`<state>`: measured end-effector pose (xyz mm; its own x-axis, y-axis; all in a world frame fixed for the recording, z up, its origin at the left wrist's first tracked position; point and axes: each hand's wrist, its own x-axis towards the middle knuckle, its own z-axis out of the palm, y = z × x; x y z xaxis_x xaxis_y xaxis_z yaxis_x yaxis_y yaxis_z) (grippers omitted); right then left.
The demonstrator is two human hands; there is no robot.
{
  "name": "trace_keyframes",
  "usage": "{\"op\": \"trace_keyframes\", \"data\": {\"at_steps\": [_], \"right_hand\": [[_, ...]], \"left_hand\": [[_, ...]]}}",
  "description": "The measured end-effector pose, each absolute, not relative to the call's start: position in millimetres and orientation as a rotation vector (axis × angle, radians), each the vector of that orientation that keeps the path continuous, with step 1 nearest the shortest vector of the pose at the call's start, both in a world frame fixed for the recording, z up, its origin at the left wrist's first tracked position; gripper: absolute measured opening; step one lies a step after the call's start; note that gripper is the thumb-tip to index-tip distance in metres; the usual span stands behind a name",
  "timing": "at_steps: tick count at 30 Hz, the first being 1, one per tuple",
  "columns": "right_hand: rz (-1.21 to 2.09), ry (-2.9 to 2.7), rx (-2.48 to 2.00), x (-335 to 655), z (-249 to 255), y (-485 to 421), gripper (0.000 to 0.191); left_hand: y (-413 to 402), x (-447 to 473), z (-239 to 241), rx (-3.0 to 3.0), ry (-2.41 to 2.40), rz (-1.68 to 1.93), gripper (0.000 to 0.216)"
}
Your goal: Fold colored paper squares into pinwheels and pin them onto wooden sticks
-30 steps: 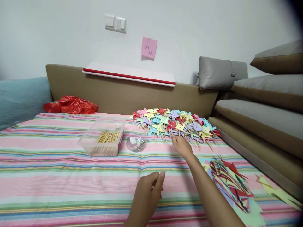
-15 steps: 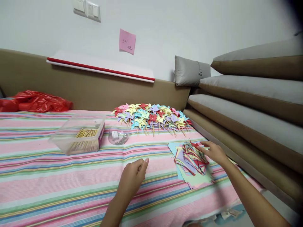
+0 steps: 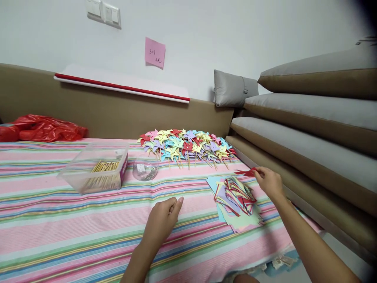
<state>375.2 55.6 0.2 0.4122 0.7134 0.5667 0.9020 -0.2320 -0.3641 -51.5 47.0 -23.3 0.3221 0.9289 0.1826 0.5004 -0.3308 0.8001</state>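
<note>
My right hand (image 3: 268,181) pinches a red cut piece of paper (image 3: 246,172) by one end, lifted just above a pile of cut papers (image 3: 237,196) in several colours. Beneath that pile lie larger sheets, light green and blue among them. My left hand (image 3: 165,214) is closed in a loose fist over the striped cloth, thumb along the top; whether it holds anything is hidden. Beyond the hands lies a heap of paper pinwheels (image 3: 188,147) on sticks.
A clear plastic box (image 3: 73,175) of wooden sticks (image 3: 104,169) stands on the striped cloth (image 3: 88,228). Beside it is a round clear container (image 3: 145,171) with small metal pieces. Red plastic bags (image 3: 50,129) lie back left. Stacked grey-brown cushions (image 3: 318,133) border the right side.
My right hand has moved slightly up and right from the pile, drawing the red paper off it. My left hand stays closed in about the same place. The view has shifted slightly.
</note>
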Motion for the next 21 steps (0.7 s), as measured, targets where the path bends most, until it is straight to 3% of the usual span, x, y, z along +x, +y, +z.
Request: {"op": "trace_keyframes", "data": {"at_steps": [5,10,16,21], "right_hand": [[-0.419,-1.336,-1.842,346,39,34,0.031],[-0.477,-1.523,-1.460,246,54,27,0.023],[-0.231,-1.735,-0.912,120,24,41,0.030],[-0.032,-1.758,-0.898,96,-5,46,0.031]], "left_hand": [[46,-51,-26,1.903,1.209,0.884,0.051],[45,-43,-25,1.525,0.920,0.963,0.046],[39,-45,-15,0.819,0.707,1.084,0.060],[42,-51,-12,0.589,0.597,1.256,0.033]]}}
